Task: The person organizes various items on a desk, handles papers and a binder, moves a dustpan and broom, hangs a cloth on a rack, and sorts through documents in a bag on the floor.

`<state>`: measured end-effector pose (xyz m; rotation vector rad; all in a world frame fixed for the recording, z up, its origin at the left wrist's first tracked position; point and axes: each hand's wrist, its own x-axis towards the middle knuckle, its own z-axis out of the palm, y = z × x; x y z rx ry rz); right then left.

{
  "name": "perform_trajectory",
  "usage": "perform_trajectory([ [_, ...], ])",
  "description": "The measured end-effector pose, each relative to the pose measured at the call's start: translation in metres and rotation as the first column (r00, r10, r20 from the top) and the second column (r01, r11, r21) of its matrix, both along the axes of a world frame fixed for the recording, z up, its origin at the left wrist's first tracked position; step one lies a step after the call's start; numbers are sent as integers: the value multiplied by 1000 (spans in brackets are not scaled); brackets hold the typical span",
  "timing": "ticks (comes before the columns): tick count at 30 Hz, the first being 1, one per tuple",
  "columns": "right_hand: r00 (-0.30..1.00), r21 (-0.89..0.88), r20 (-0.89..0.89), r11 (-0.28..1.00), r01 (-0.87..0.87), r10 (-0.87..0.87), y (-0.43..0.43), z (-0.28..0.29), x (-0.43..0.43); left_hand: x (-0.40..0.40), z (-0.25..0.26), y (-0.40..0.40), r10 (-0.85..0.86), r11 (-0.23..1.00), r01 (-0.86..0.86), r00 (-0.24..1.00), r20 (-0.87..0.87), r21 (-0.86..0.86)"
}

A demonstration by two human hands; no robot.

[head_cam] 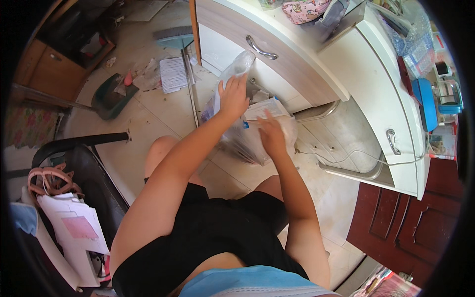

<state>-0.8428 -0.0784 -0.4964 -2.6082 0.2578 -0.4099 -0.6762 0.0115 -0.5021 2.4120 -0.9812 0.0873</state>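
A clear plastic bag (256, 146) stands on the tiled floor in front of me, filled with papers and other rubbish. One side of its film rises in a crumpled peak (239, 63) against the white cabinet. My left hand (234, 92) lies over that raised side, fingers pointing away from me; whether they pinch the film is hidden. Over the near right part of the bag is my right hand (272, 135), slightly blurred, its fingers apart and nothing visible in them. Inside the bag mouth, a printed sheet (267, 109) and crumpled white paper (259, 96) show.
Left on the floor are a green dustpan (115, 96) holding scraps, a blue broom (182, 42) and a written sheet (172, 76). A black chair (89, 174) bears papers (70, 222). Drawers with a metal handle (261, 48) overhang the bag; a white cable (349, 156) hangs at right.
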Motion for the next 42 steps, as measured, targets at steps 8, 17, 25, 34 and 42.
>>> perform_trajectory([
  [8,774,128,134,785,606,-619,-65,64,-78,56,-6,-21,287,954,-248,917,276,-166],
  [17,947,955,-192,172,241,-257,-105,69,-103,124,40,-20,-304,682,-464,524,-796,-566],
  [25,865,979,190,23,-203,-465,-76,89,-60,112,62,43,-463,542,-361,626,-628,-759],
  [34,847,956,241,266,-123,-474,-52,92,-8,126,49,111,-584,613,-98,614,-532,-784],
  [42,815,868,-9,399,294,-580,-35,104,10,234,-198,234,-32,594,-597,652,-757,-539],
])
